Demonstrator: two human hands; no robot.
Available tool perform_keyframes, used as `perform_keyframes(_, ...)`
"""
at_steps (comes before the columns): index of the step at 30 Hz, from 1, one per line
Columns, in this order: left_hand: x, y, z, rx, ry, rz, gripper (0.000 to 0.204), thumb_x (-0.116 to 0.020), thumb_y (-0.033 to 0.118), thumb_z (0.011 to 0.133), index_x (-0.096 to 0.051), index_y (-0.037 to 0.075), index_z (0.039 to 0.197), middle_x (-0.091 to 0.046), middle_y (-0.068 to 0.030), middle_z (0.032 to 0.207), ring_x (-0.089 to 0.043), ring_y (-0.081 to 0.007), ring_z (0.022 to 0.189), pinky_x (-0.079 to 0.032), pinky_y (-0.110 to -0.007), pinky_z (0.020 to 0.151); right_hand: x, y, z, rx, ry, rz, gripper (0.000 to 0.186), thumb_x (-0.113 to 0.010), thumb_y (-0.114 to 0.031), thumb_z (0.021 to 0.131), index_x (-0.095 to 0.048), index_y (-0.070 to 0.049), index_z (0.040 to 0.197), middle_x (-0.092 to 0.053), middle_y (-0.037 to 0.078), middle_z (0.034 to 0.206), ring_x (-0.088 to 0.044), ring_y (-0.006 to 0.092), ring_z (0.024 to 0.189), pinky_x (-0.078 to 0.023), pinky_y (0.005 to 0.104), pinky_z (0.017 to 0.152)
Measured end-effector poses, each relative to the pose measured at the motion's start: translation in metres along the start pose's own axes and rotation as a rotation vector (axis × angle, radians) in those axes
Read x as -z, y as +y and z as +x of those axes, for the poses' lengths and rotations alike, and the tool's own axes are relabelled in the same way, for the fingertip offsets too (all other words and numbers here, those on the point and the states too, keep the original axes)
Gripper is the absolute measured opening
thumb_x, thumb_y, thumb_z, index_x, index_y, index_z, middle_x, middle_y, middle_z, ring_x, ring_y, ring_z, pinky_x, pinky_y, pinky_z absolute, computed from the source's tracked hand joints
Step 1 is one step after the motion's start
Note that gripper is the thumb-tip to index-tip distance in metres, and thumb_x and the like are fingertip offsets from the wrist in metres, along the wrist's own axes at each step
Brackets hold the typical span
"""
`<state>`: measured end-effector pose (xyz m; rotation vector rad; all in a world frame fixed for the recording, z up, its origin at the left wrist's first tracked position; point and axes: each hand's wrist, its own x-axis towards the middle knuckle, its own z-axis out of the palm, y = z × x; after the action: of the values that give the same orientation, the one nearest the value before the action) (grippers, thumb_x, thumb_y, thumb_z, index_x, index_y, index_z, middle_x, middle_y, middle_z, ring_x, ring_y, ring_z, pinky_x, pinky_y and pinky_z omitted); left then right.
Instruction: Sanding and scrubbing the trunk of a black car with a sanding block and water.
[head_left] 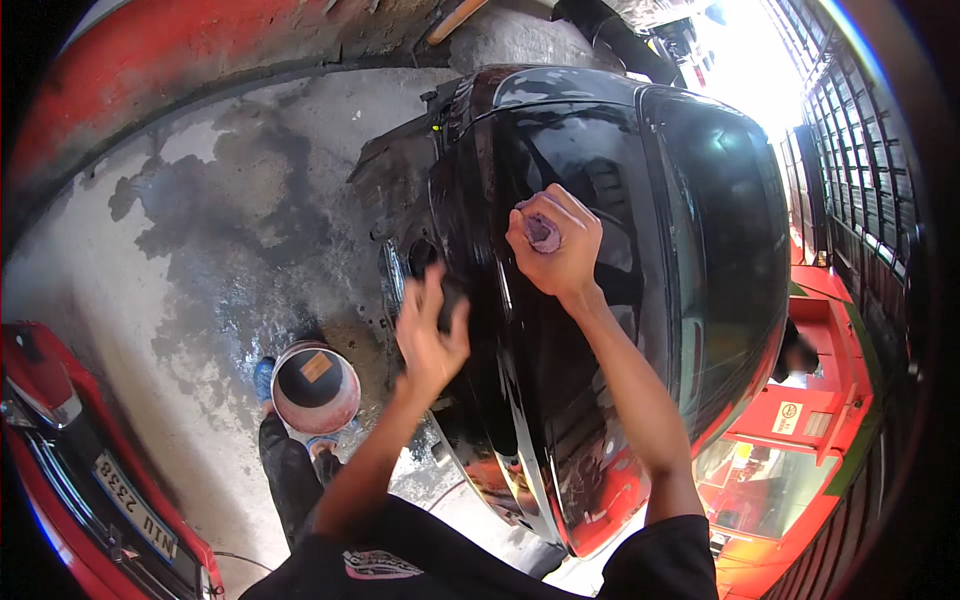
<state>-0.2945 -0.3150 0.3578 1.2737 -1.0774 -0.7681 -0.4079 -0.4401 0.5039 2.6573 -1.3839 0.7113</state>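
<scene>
Wet grey concrete floor (180, 250) spreads under you, stained dark with water near the glossy black car body (620, 250) that fills the middle of your view. Your right hand (553, 240) is clenched in a fist around a small purplish crumpled cloth (541, 232), pressed against the car's black panel near its upper middle. Your left hand (430, 335) sits lower, at the panel's left edge, fingers spread wide and blurred; you hold nothing that can be made out there. Just left of that hand, on the floor, stands a round pink bucket (315, 388) with a dark inside, beside your dark-trousered leg (290, 475). A red vehicle corner (70, 470) shows at the floor's lower left edge.
</scene>
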Motion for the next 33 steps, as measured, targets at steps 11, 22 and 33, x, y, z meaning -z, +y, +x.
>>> perform_keyframes(11, 0.008, 0.007, -0.007, 0.014, -0.081, 0.003, 0.063, -0.073, 0.014, 0.086, -0.052, 0.002, 0.144, -0.062, -0.0254, 0.110, -0.067, -0.0425, 0.095, -0.055, -0.046, 0.083, 0.003, 0.000, -0.001, 0.000, 0.000, 0.012, 0.015, -0.078, -0.009, 0.073, -0.063, -0.006, 0.075, -0.061, 0.009, 0.076, -0.062, 0.0320, 0.067, -0.050, 0.0377, 0.061)
perform_keyframes(22, 0.010, 0.007, 0.002, 0.017, -0.045, 0.039, 0.059, -0.073, 0.014, 0.086, -0.055, 0.001, 0.140, -0.062, -0.0246, 0.101, -0.066, -0.0451, 0.092, -0.054, -0.047, 0.082, 0.005, -0.003, 0.003, 0.016, -0.010, 0.014, 0.015, -0.079, -0.008, 0.072, -0.064, -0.006, 0.075, -0.060, 0.009, 0.075, -0.062, 0.0314, 0.067, -0.050, 0.0369, 0.060)
perform_keyframes(33, 0.009, 0.007, 0.007, 0.096, -0.084, 0.004, 0.057, -0.074, 0.008, 0.086, -0.057, 0.002, 0.140, -0.065, -0.0241, 0.117, -0.066, -0.0442, 0.104, -0.053, -0.045, 0.089, 0.005, -0.001, -0.003, -0.004, -0.008, 0.037, 0.015, -0.079, -0.007, 0.073, -0.064, -0.006, 0.074, -0.061, 0.009, 0.075, -0.062, 0.0307, 0.066, -0.049, 0.0367, 0.059)
